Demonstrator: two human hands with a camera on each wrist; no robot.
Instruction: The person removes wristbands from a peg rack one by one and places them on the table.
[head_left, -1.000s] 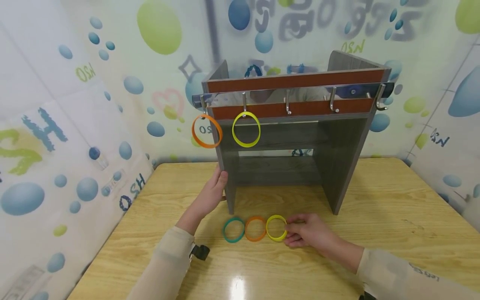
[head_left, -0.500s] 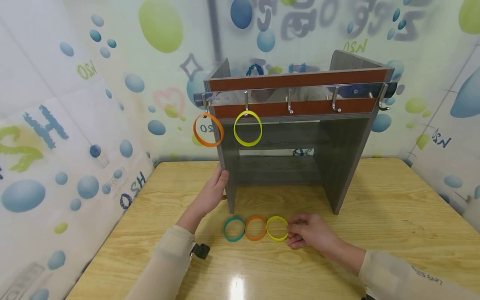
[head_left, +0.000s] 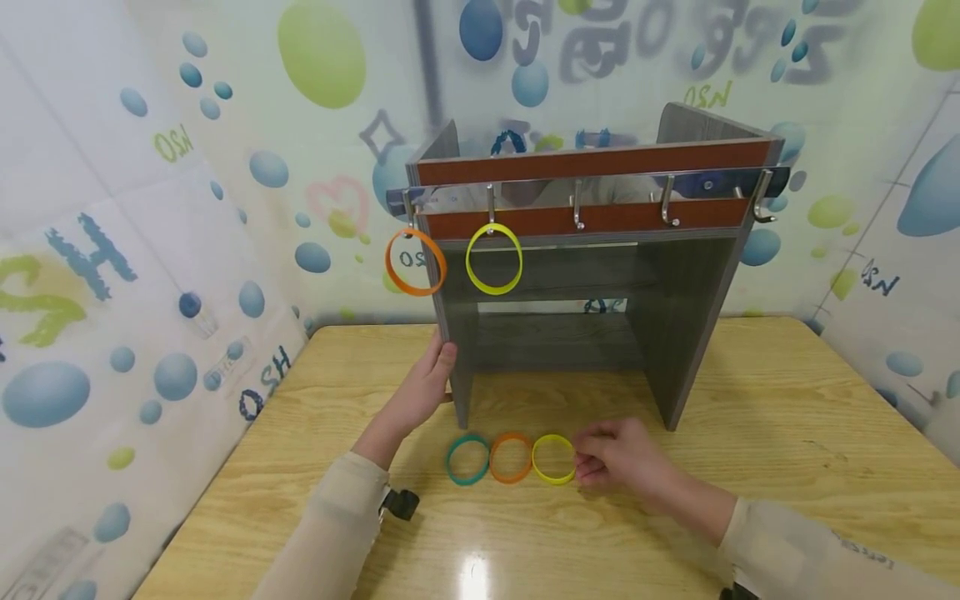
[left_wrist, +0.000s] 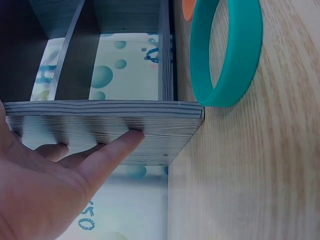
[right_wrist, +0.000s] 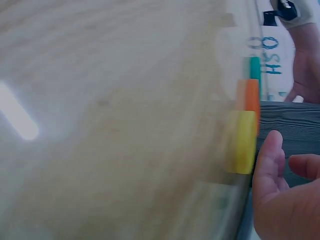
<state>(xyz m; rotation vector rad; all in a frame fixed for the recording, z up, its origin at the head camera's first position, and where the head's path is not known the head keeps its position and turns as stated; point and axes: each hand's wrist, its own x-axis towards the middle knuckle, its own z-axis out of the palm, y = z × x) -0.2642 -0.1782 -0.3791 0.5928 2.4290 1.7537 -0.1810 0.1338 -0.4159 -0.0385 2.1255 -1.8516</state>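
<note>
Right wrist view placed the yellow, circular, rubbery-looking band [right_wrist: 244, 142] on the pale wooden bench [right_wrist: 125, 125], beside the right hand's [head_left: 621, 457] parted, unclamped fingers (the left hand's [head_left: 420, 385] straight ones braced a grey wooden shelf [head_left: 686, 308]); presumably light and pliant, it suited a right-rim pinch.

Three rings [head_left: 511, 481] on table [head_left: 570, 542], rack [head_left: 678, 325] behind

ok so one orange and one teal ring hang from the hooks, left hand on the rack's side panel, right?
Not quite: the ring hanging beside the orange ring is a yellow ring, not teal; see head view. Left hand on the side panel is correct.
</note>
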